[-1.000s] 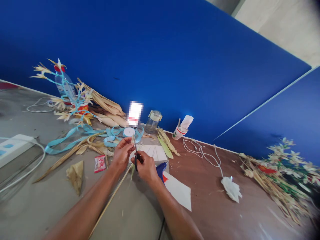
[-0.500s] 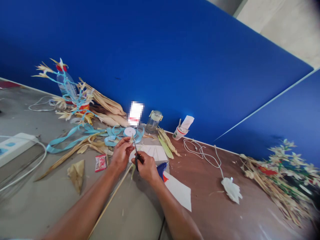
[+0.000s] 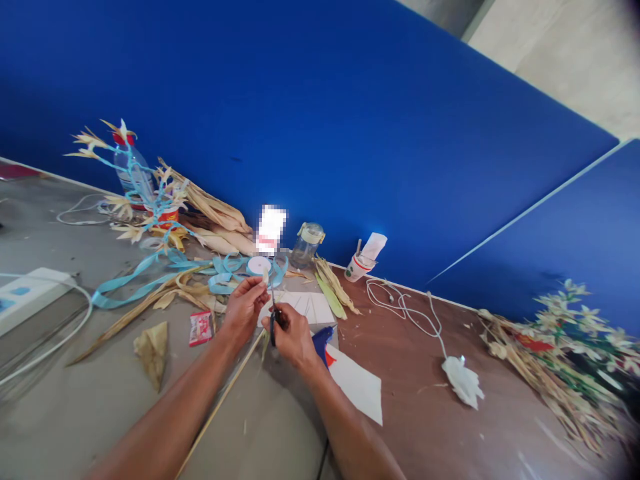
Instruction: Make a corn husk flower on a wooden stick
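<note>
The left hand (image 3: pixel 243 308) pinches a small pale husk strip (image 3: pixel 265 278) between thumb and fingertips, just above the table (image 3: pixel 75 400). The strip is so small that its shape is hard to make out. The right hand (image 3: pixel 293 333) is closed around the dark handles of the scissors (image 3: pixel 272 313), with the fingers covering most of the handles. The thin blades point up toward the strip, and I cannot tell whether they are parted or touching it. A long stick (image 3: pixel 220 400) runs from under the hands toward the bottom edge, its upper end hidden between them. A blue glue gun (image 3: pixel 323 335) lies just behind the right hand, which covers most of it, and one corner overlaps a white sheet of paper (image 3: pixel 357 387). Beyond the hands a ribbon spool (image 3: pixel 259 265) sits among loops of light blue ribbon (image 3: pixel 135 280), near a jar (image 3: pixel 306 243) and a paper cup (image 3: pixel 357 265). A label (image 3: pixel 271 229) behind the spool is blurred out. At the left edge a power strip (image 3: pixel 25 297) is cut off, and the dried flowers (image 3: pixel 565 347) at the right smear toward the corner.
</note>
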Demonstrator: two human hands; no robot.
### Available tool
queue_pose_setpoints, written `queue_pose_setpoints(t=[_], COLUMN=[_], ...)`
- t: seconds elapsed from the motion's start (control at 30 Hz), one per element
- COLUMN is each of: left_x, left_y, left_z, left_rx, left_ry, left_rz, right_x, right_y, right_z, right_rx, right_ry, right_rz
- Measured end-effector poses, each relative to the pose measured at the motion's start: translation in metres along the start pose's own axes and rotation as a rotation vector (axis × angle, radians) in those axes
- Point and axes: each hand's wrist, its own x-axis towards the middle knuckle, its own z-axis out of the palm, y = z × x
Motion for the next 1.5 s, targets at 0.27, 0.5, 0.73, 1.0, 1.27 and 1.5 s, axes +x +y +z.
queue_pose_setpoints(t=[0.27, 0.5, 0.73, 1.0, 1.27, 1.5], left_x=[-0.004, -0.006, -0.007, -0.009, -0.011, -0.008], left_y=[-0.002, -0.005, -0.004, 0.002, 0.004, 0.005], left_z=[0.003, 0.003, 0.004, 0.007, 0.009, 0.006], left_rx=[0.055, 0.097, 0.092, 0.065, 0.072, 0.034], left_ry=[-0.012, -0.015, -0.016, -0.019, -0.015, -0.035], left_rz=[-0.053, -0.080, -0.061, -0.078, -0.087, -0.073], right_x=[-0.001, -0.001, -0.003, -0.002, -0.002, -0.002], right_y=[-0.002, -0.002, -0.005, -0.002, -0.003, -0.002], right_z=[0.000, -0.001, -0.002, -0.001, -0.001, 0.000], right_rx=[-0.073, -0.087, -0.093, -0.113, -0.123, -0.117], right_ry=[0.009, 0.020, 0.018, 0.020, 0.017, 0.004], right_rz=[-0.030, -0.041, -0.039, -0.043, -0.052, -0.052])
